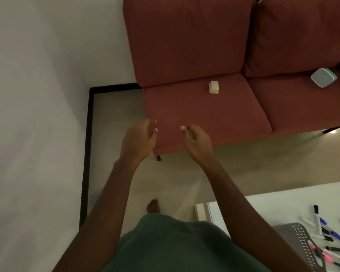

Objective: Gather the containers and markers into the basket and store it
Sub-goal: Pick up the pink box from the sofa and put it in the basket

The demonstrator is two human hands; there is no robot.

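Red sofa point(204, 110) cushions carry 2 containers: cream one point(213, 87) mid-seat, teal-lidded one point(323, 77) toward the right edge. Left hand point(138, 140) and right hand point(198, 142) hover, grip released, empty. Best reach the cream first, then back to the basket point(300, 242) and markers point(326, 250) on the table point(273, 201).

garment: green top point(171, 246) | arms: bare, no sleeves visible | nails: pale pink polish | foot point(153, 206): bare

Head camera looks steeply down over sofa point(204, 107).
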